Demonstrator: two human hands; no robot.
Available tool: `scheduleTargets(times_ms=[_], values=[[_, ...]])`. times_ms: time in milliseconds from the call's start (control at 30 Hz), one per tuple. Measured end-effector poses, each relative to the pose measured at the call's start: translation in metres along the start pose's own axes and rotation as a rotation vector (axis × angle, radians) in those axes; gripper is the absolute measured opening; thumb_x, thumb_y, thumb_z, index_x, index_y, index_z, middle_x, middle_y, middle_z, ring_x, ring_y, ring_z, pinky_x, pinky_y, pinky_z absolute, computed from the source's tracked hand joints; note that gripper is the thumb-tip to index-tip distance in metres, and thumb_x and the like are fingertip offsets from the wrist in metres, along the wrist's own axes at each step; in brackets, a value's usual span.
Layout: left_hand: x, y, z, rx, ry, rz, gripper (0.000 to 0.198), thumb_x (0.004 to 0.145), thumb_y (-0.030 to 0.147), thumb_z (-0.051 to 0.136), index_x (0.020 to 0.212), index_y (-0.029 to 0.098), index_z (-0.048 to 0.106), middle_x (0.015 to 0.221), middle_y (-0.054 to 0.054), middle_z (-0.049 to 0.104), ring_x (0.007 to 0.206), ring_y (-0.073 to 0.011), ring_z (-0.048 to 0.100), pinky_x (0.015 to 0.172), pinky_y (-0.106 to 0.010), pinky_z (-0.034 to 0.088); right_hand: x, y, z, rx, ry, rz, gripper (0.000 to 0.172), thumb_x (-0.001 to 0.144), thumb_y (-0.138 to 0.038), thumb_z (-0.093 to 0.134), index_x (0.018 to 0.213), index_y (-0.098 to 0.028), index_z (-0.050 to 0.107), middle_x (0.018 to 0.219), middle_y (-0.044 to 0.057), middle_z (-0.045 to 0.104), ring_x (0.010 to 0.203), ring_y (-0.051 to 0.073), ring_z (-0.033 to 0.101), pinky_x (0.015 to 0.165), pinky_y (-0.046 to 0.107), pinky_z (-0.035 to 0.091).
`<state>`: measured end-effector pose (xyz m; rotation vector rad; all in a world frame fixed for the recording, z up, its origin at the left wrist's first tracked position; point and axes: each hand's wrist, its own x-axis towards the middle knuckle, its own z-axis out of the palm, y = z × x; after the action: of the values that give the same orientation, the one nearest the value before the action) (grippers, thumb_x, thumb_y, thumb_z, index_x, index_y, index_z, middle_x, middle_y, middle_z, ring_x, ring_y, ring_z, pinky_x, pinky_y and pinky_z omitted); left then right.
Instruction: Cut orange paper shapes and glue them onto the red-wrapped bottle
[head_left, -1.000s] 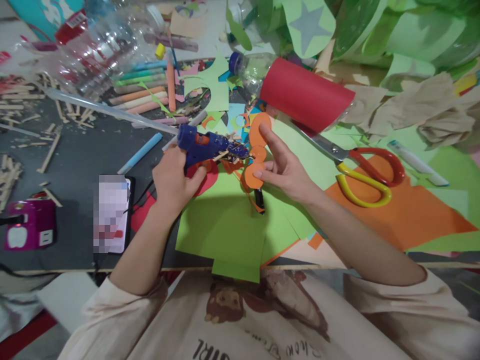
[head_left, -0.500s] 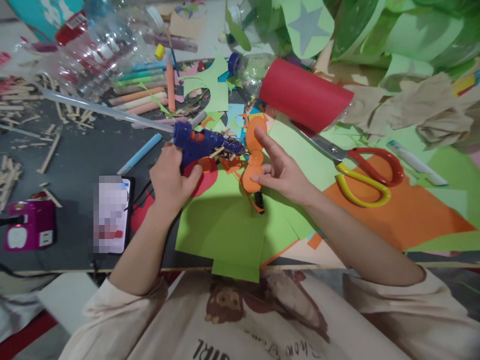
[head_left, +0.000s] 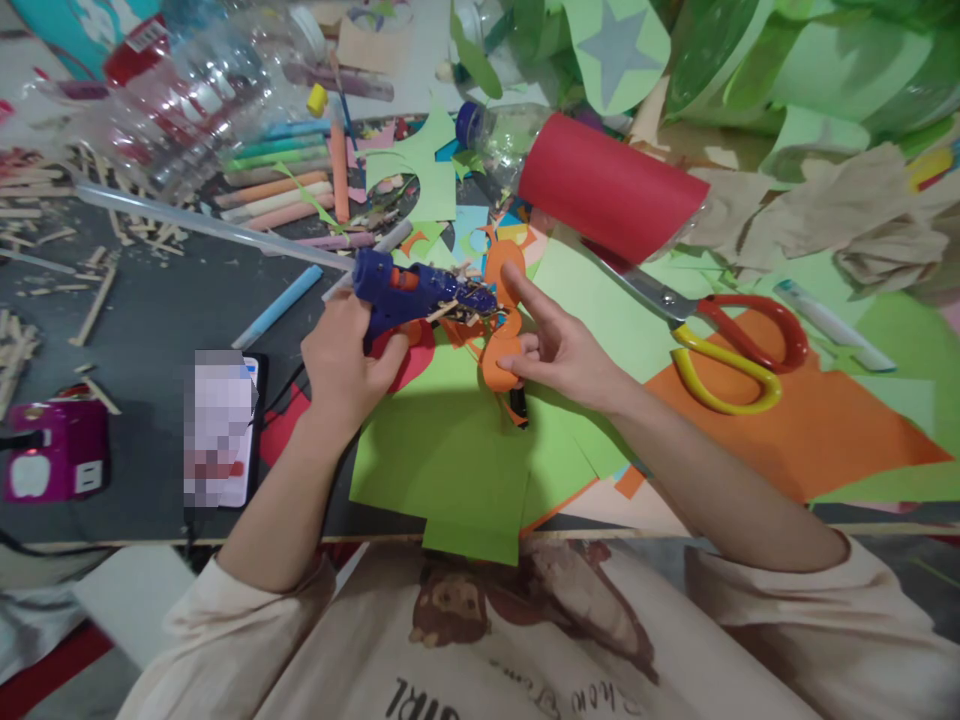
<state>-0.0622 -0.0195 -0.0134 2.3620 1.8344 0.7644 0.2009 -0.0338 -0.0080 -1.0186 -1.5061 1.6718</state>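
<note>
My left hand [head_left: 346,350] is wrapped round the handle of a blue glue gun [head_left: 401,290], whose nozzle points right. A long clear glue stick [head_left: 217,225] runs out of its back end. Bits of wood cling to the front of the gun. In my right hand [head_left: 562,345] is an orange paper cutout [head_left: 502,362] with rounded lobes, held between the thumb and fingers. The nozzle meets the narrow middle of the cutout; whether they touch I cannot tell. Green paper [head_left: 442,460] lies beneath both hands.
Red-and-yellow-handled scissors [head_left: 712,340] lie right, on orange paper [head_left: 817,440]. Behind them rests a bottle wrapped in red paper [head_left: 611,185]. A phone [head_left: 225,430] and a purple power adapter [head_left: 58,450] are on the left. Clear bottles [head_left: 217,100], chalk-like sticks [head_left: 281,195] and wood scraps fill the back.
The glue gun has shifted slightly right, its nozzle now over the cutout's middle. My right hand has tilted the cutout a little and moved it slightly left.
</note>
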Motion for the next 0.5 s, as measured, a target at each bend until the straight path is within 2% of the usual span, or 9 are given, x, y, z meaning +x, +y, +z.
scheduleTargets(times_ms=[233, 500], values=[[-0.0002, 0.0030, 0.0018, 0.032, -0.010, 0.023, 0.042, 0.077, 0.037, 0.059, 0.115, 0.020, 0.059, 0.100, -0.008, 0.067, 0.102, -0.0282, 0.065, 0.081, -0.035, 0.049, 0.0000, 0.0017, -0.0014, -0.018, -0.007, -0.024, 0.089, 0.086, -0.027, 0.065, 0.158, -0.047, 0.017, 0.171, 0.004, 0.009, 0.059, 0.002, 0.044, 0.059, 0.023, 0.052], [-0.0006, 0.0026, 0.0017, 0.016, -0.029, 0.014, 0.033, 0.077, 0.037, 0.060, 0.106, 0.020, 0.061, 0.097, -0.008, 0.066, 0.103, -0.0281, 0.065, 0.084, -0.035, 0.049, -0.0001, -0.0004, 0.0013, 0.037, 0.036, -0.006, 0.088, 0.083, -0.029, 0.070, 0.156, -0.048, 0.024, 0.171, 0.002, 0.010, 0.059, 0.001, 0.046, 0.060, 0.022, 0.053]])
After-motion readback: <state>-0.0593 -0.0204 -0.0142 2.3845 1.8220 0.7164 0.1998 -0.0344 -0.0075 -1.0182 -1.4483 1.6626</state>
